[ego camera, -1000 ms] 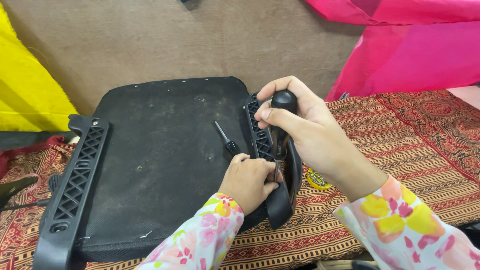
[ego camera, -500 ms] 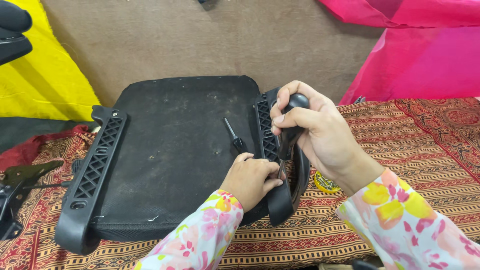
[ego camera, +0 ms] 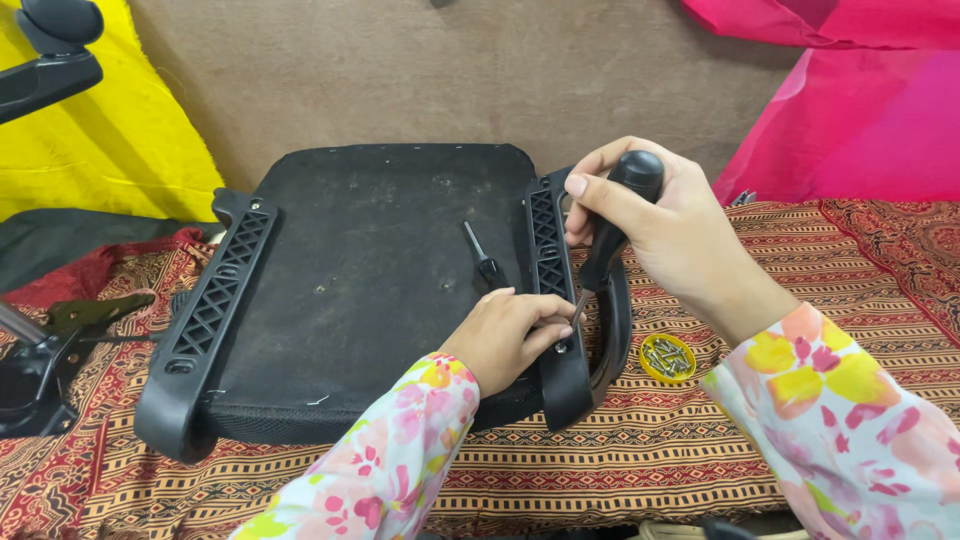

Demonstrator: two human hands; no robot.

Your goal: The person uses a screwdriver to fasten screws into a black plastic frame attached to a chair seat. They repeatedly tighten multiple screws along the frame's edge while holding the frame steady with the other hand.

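While the right hand is clenched around the black bulb-handled screwdriver, its tip angles down to the black latticed plastic armrest bracket on the right edge of the upturned black fabric seat cushion. Left hand pinches at the tip, fingers resting on the bracket. A second small black screwdriver lies loose on the cushion, just left of both hands. A yellow round lid of screws sits on the patterned cloth, below the right wrist.

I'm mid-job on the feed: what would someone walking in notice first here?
First, the right hand gripping a black-handled screwdriver, its tip down at the right armrest bracket, where the left hand steadies it. Under them lies the upturned black seat base on a patterned cloth. A small yellow dish of screws sits just to the right, and a spare screwdriver lies on the base.
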